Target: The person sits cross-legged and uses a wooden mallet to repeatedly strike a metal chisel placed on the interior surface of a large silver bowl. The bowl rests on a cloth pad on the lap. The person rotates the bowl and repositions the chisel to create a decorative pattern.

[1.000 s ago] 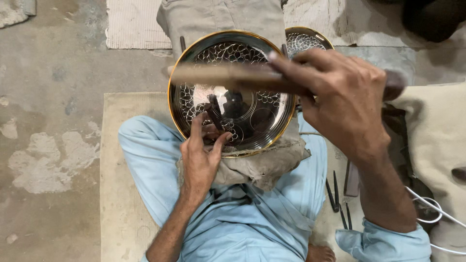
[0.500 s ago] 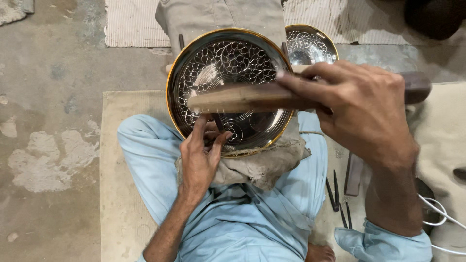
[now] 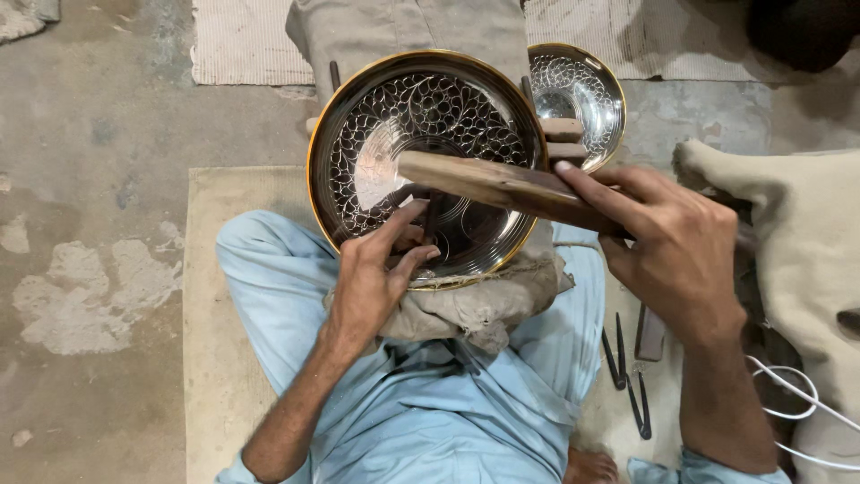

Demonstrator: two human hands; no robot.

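Two plates show in the head view: the big plate (image 3: 425, 166) rests on a cloth pad (image 3: 484, 305) over your lap, and a second plate (image 3: 578, 99) sits just beyond it to the far right. Your left hand (image 3: 376, 282) pinches a thin punch (image 3: 430, 215) whose tip meets the plate's near centre; the punch stands roughly upright, leaning slightly toward you. Your right hand (image 3: 667, 246) is clenched round a wooden mallet (image 3: 502, 186), whose long axis runs left to right above the plate, head end pointing left. Scrollwork already covers the plate's broad outer band; the smooth middle looks largely unworked, so I judge the centre is what's left. Spare tools (image 3: 627, 367) lie on the floor near your right knee.
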